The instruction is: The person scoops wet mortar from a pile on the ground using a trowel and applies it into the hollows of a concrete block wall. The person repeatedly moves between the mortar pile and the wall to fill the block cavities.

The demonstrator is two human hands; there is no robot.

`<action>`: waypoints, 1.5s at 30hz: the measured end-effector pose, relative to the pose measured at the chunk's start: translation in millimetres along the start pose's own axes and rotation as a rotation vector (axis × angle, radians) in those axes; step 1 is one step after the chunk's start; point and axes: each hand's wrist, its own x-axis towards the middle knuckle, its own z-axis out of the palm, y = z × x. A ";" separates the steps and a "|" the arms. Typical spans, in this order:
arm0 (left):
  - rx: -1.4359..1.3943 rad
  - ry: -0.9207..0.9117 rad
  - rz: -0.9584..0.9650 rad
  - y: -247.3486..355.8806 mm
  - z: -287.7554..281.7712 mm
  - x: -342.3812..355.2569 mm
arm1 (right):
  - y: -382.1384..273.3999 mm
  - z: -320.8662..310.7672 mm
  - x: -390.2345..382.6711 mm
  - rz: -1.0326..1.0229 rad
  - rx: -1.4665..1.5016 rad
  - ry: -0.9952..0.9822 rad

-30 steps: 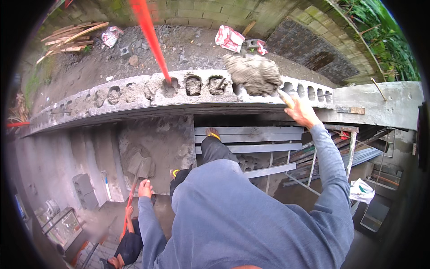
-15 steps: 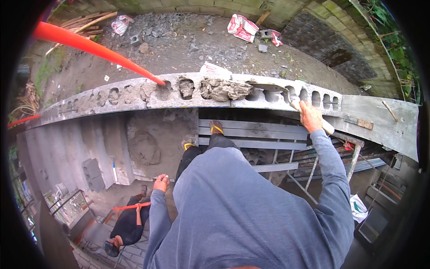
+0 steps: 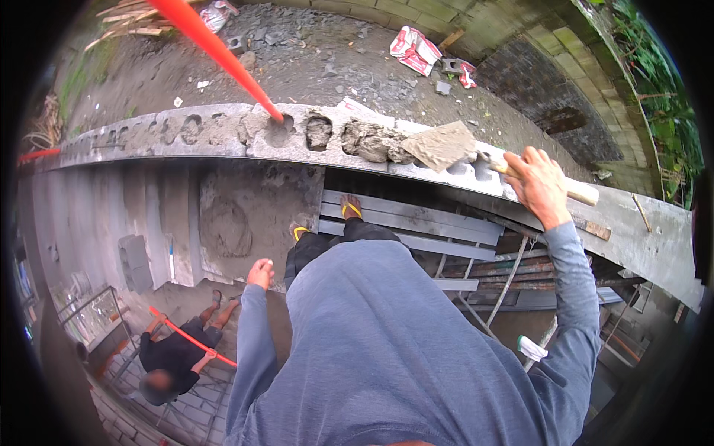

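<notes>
My right hand (image 3: pixel 539 184) grips the pale handle of a trowel (image 3: pixel 440 146). The trowel's wide blade, grey with mortar, lies flat over the top of the hollow-block wall (image 3: pixel 256 150), covering some of its holes. Left of the blade, a lump of wet mortar (image 3: pixel 372 141) fills part of the block tops. An orange pipe (image 3: pixel 230 63) stands slanted, its lower end at one of the block holes. Down by my left side, well away from the wall, my left hand (image 3: pixel 260 273) hangs with curled fingers, and I see nothing in it.
I stand on scaffold planks (image 3: pixel 416 213) in yellow flip-flops. A mortar heap (image 3: pixel 227 227) lies on a board to the left. Below left, a co-worker (image 3: pixel 175 357) holds an orange pipe (image 3: pixel 190 340). Torn sacks (image 3: pixel 414 50) and rubble lie beyond the wall.
The trowel blade has turned to show its broad, mortar-coated face, and my right hand has shifted right and up. My view has swung. Below, the co-worker and the orange pipe have changed position.
</notes>
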 end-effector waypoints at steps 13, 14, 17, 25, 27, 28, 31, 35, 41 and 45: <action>-0.098 0.022 -0.003 -49.7 25.1 -17.5 | -31.2 -85.4 52.5 -0.205 -0.203 0.015; -0.016 0.012 -0.043 -60.8 31.2 -24.2 | -26.3 -84.6 53.7 -0.206 -0.222 0.006; 0.117 -0.039 -0.085 -84.4 40.6 -33.9 | -29.6 -45.2 67.2 -0.250 -0.238 0.023; -0.272 0.062 -0.138 -75.6 32.6 -21.1 | -38.4 -35.0 80.1 -0.257 -0.195 0.075; -0.250 0.108 -0.175 -85.1 24.7 -30.1 | -25.4 -76.3 69.2 -0.242 -0.214 0.070; -0.198 0.095 -0.188 -83.9 23.7 -31.8 | -20.1 -91.8 64.2 -0.256 -0.199 0.062; -0.090 0.048 -0.201 -74.0 21.4 -29.2 | -16.2 -76.7 64.3 -0.224 -0.247 0.050; -0.119 0.006 -0.122 -43.1 33.9 -2.3 | -38.9 31.0 84.6 -0.233 -0.243 0.117; -0.178 0.032 -0.096 -50.7 21.3 -2.6 | -17.3 -25.8 38.7 -0.081 -0.116 0.070; -0.105 0.055 -0.210 -75.6 14.7 -12.5 | 14.7 -29.3 -11.6 0.141 0.140 -0.065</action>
